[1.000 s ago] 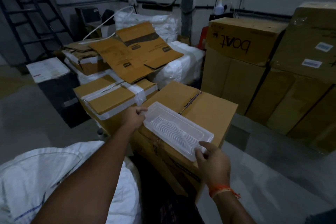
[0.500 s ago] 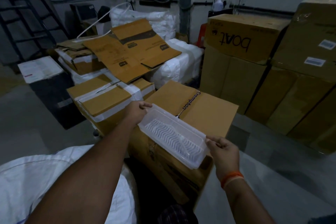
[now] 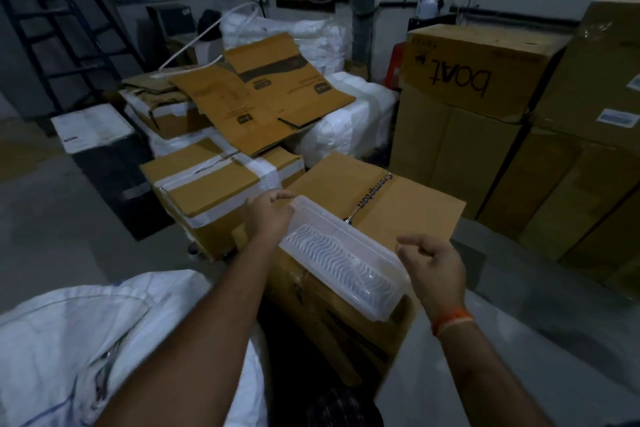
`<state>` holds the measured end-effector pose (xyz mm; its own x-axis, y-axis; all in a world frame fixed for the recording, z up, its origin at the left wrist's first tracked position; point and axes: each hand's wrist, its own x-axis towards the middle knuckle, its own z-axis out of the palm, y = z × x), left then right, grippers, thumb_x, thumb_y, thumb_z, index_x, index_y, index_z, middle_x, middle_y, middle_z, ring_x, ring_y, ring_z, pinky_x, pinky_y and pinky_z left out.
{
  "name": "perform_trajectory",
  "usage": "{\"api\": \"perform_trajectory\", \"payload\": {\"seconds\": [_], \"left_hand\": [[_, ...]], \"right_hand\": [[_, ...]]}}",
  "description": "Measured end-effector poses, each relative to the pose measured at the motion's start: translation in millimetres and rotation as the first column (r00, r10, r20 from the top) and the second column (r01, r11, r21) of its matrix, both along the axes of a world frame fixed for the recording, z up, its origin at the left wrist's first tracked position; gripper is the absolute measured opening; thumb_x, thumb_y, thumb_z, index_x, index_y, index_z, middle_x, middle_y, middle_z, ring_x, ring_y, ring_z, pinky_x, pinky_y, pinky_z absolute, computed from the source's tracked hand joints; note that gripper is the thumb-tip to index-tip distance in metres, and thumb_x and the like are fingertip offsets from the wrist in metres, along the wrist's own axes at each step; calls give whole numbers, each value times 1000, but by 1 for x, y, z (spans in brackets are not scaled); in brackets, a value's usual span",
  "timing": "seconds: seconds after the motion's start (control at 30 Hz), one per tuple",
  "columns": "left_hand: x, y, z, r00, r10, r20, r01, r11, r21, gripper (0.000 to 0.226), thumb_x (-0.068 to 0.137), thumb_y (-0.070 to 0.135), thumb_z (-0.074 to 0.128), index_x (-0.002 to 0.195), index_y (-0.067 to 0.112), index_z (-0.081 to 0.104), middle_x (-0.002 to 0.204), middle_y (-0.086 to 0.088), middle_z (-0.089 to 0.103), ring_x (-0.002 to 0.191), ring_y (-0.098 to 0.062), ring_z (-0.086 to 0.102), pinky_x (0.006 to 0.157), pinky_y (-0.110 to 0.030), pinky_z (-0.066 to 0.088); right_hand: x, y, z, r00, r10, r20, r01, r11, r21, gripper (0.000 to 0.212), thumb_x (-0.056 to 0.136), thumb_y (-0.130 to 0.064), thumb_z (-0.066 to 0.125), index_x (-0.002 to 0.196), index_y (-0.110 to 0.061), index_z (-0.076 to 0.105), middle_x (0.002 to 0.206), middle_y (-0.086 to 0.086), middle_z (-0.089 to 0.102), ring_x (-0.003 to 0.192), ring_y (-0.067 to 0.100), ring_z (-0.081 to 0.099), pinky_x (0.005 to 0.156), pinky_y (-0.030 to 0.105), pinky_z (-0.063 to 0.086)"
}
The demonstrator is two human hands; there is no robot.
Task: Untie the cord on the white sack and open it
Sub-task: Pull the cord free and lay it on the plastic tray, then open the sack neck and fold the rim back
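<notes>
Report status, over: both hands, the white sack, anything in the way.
Left hand gripping clear plastic tray on cardboard box; right hand off it, fingers curled, empty. White sack untouched, lower left. Left forearm crosses above sack.

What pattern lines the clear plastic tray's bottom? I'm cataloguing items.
Rows of wavy ridges run along the clear plastic tray; the head view shows them best.

Left hand (image 3: 268, 215) grips clear tray (image 3: 343, 255) on carton (image 3: 408, 208); right hand (image 3: 433, 263) apart
</notes>
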<state>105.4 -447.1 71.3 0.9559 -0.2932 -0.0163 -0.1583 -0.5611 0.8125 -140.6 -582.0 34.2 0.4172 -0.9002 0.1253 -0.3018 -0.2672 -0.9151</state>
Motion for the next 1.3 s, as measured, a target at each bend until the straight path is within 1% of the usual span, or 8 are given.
{"api": "perform_trajectory", "payload": {"seconds": [0.2, 0.3, 0.4, 0.57, 0.73, 1.0, 1.23, 1.3], "left_hand": [[-73, 21, -22, 967, 208, -146, -234, 954, -186, 14, 90, 21, 75, 100, 31, 75, 131, 0, 65, 115, -23, 63, 86, -31, 55], [-86, 21, -30, 945, 165, -281, -238, 939, -249, 13, 93, 22, 72, 106, 27, 72, 105, 4, 71, 86, -14, 65, 60, -24, 47], [-94, 19, -36, 949, 135, -285, -220, 930, -293, 16, 92, 19, 73, 107, 24, 71, 104, 3, 70, 79, -5, 60, 62, -24, 46], [-95, 18, -44, 949, 166, -267, -234, 940, -247, 20, 88, 20, 77, 106, 26, 73, 108, 2, 72, 93, -14, 66, 83, -33, 59], [-96, 18, -42, 952, 184, -243, -240, 944, -225, 21, 90, 23, 77, 110, 26, 74, 108, 5, 71, 97, -14, 67, 81, -28, 55], [-90, 77, -29, 956, 237, -171, -269, 943, -197, 19, 87, 31, 77, 106, 34, 73, 116, 8, 73, 108, -15, 68, 95, -39, 58], [-97, 200, -23, 906, 421, -38, -421, 890, -177, 18, 90, 25, 75, 107, 28, 75, 103, 12, 71, 82, -3, 62, 86, -28, 51], [-100, 239, -25, 874, 485, -30, -483, 858, -175, 19, 90, 25, 75, 108, 27, 76, 106, 11, 71, 81, -3, 62, 86, -28, 52]], "right_hand": [[57, -16, 36, 849, 442, -291, -489, 865, -114, 16, 93, -22, 71, 107, -27, 79, 114, -13, 74, 110, 6, 62, 97, 25, 47], [73, -21, 30, 753, 502, -426, -602, 786, -138, 20, 95, -22, 69, 112, -26, 78, 121, -8, 73, 116, 12, 63, 95, 23, 44], [79, -23, 23, 723, 496, -481, -625, 766, -149, 23, 95, -18, 67, 114, -25, 77, 124, -4, 72, 116, 15, 63, 95, 23, 44], [82, -26, 14, 740, 469, -482, -594, 792, -141, 23, 92, -17, 71, 112, -26, 78, 123, -2, 72, 114, 16, 63, 94, 25, 47], [84, -26, 15, 734, 476, -485, -593, 797, -116, 23, 92, -19, 71, 112, -29, 77, 125, -3, 71, 115, 17, 63, 99, 33, 50], [74, 9, 37, 811, 461, -360, -568, 768, -297, 23, 90, -27, 75, 112, -24, 78, 120, -5, 74, 110, 12, 67, 93, 21, 45], [102, 119, 40, 671, 677, -303, -739, 643, -201, 19, 89, -16, 75, 107, -16, 80, 106, -3, 75, 107, 17, 67, 99, 30, 51], [111, 156, 34, 586, 767, -262, -809, 573, -134, 18, 89, -12, 73, 104, -16, 80, 97, -13, 71, 101, 14, 68, 90, 14, 50]]}}
